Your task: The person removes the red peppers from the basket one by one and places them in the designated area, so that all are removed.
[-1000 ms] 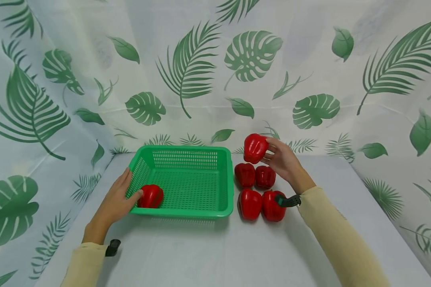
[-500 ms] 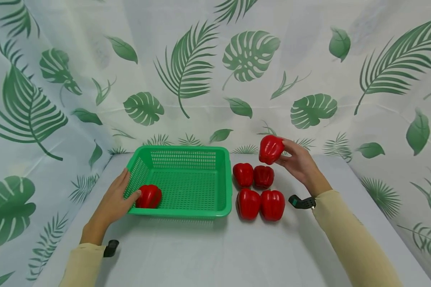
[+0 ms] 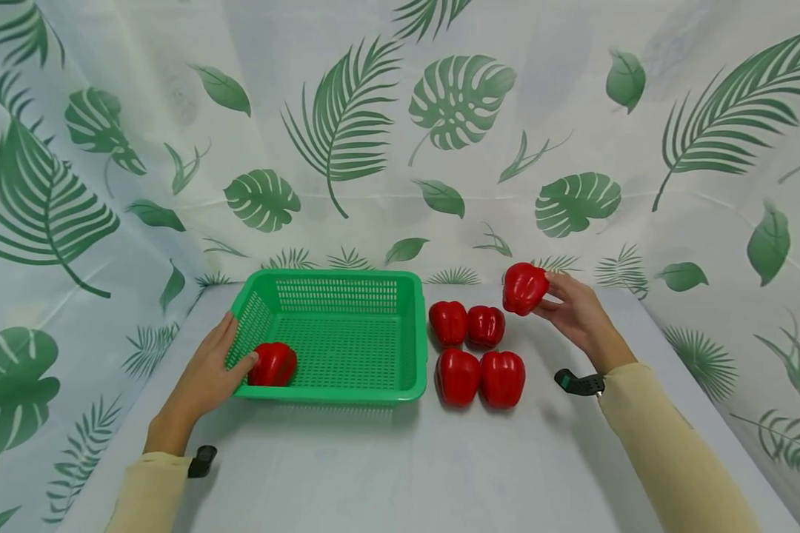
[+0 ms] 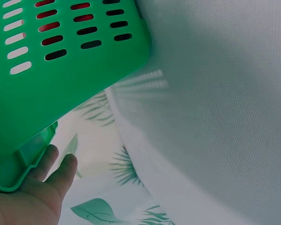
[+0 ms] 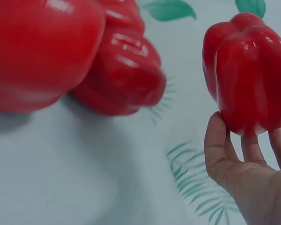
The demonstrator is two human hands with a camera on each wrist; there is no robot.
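Note:
My right hand (image 3: 581, 317) holds a red bell pepper (image 3: 525, 287) by its fingertips, raised above the right part of the table. The right wrist view shows fingers and thumb pinching one end of that pepper (image 5: 253, 77). At the left, my left hand (image 3: 207, 374) grips the left side of a green plastic basket (image 3: 333, 395), thumb over the rim. Another red pepper (image 3: 275, 364) lies inside the basket's near left corner, beside the thumb. In the left wrist view the basket wall (image 4: 61, 93) hides part of that hand (image 4: 37, 199).
Several more red peppers (image 3: 458, 377) stand in two rows just right of the basket, left of the raised one. A white cloth (image 3: 400, 466) covers the table. Leaf-printed sheeting (image 3: 367, 148) hangs behind and at both sides.
My right hand has carried the pepper to the right, away from the other peppers, and lately a little lower. The left hand keeps its place on the basket.

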